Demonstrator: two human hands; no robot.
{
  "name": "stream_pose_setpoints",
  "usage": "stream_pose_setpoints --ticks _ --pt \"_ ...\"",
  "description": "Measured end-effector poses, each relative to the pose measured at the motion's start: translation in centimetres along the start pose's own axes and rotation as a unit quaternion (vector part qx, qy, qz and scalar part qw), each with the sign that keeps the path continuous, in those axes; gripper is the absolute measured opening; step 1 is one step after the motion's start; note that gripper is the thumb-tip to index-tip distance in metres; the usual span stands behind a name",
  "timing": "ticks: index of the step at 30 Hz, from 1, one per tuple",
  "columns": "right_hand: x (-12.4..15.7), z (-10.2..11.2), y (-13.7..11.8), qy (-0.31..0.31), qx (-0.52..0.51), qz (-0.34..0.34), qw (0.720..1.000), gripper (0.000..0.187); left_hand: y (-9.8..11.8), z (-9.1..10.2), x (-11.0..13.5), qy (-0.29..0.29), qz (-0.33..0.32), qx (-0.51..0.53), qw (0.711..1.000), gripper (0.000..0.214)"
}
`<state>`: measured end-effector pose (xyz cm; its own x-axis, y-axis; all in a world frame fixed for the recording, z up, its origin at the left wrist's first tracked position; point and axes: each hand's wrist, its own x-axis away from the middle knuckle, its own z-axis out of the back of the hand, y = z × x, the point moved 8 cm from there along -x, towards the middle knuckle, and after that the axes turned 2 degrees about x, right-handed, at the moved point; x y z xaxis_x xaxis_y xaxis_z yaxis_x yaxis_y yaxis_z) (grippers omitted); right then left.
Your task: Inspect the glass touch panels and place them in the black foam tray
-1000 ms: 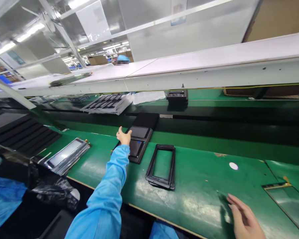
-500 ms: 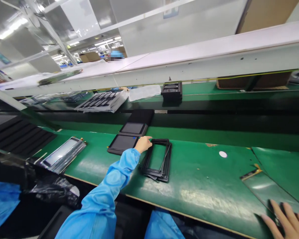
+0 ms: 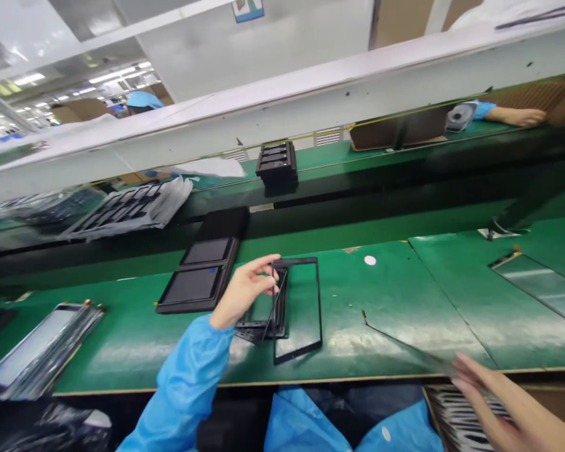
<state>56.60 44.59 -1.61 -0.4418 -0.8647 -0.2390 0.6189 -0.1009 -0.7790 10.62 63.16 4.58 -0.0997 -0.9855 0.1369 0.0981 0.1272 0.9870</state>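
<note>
My left hand (image 3: 249,285) pinches the left side of a thin black rectangular frame (image 3: 319,301), tilted up above the green bench. Beneath and left of it lies a stack of similar black frames (image 3: 279,314), partly hidden by the hand. My right hand (image 3: 503,402), low on the right, grips one end of a thin glass panel (image 3: 414,351). That panel is seen nearly edge-on, its small brownish tab pointing toward the bench middle. Motion blurs the fingers somewhat. Farther right another clear glass panel (image 3: 546,289) with a dark end strip lies on the bench.
Left of my left hand, a black holder carries dark screens (image 3: 191,285). A pile of silvery panels (image 3: 37,345) lies at far left. Black trays (image 3: 277,164) stand on the back ledge beneath a white shelf (image 3: 311,107). Another person's hand (image 3: 522,117) rests at upper right.
My left hand has lifted one black frame off the stack and shifted it right. My right hand has raised a glass panel and tilted it edge-on. The view has swung right.
</note>
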Motion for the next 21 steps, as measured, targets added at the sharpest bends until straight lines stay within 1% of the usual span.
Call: stream_pose_setpoints --ticks 2,3,4,5,7,8,10,14,17,21 --pt "0.3 -1.4 -0.5 -0.011 -0.089 -0.082 0.993 0.044 -0.3 -3.9 1.1 -0.021 -0.01 0.038 0.999 0.056" --pt "0.6 -2.7 -0.9 -0.03 -0.158 -0.122 0.979 0.054 -0.5 -5.7 1.6 -0.028 -0.015 0.056 0.998 0.052" --pt "0.8 -4.2 -1.5 -0.062 -0.234 -0.149 0.959 0.063 -0.7 -7.2 2.0 -0.033 -0.021 0.069 0.997 0.048" --pt "1.0 -5.8 -2.4 -0.1 -0.295 -0.163 0.936 0.071 -0.7 -8.5 2.4 -0.035 -0.03 0.077 0.996 0.045" --pt "1.4 -8.0 -3.7 -0.145 -0.362 -0.169 0.905 0.071 -0.5 -10.2 3.1 -0.036 -0.053 0.087 0.994 0.04" --pt "1.5 -8.6 -4.1 -0.153 -0.374 -0.17 0.899 0.069 -0.4 -10.8 3.4 -0.035 -0.063 0.092 0.993 0.04" --pt "1.9 -9.1 -4.1 -0.151 -0.382 -0.176 0.895 0.062 -0.1 -11.3 3.8 -0.03 -0.076 0.106 0.991 0.042" --pt "2.4 -9.3 -3.7 -0.135 -0.4 -0.196 0.885 0.059 0.1 -11.5 3.9 -0.02 -0.077 0.125 0.989 0.044" --pt "2.5 -9.3 -3.8 -0.121 -0.403 -0.199 0.885 0.057 0.0 -11.5 3.9 -0.015 -0.073 0.134 0.988 0.039" --pt "2.4 -9.4 -3.7 -0.129 -0.39 -0.196 0.89 0.059 0.0 -11.5 4.0 -0.016 -0.085 0.159 0.983 0.037"
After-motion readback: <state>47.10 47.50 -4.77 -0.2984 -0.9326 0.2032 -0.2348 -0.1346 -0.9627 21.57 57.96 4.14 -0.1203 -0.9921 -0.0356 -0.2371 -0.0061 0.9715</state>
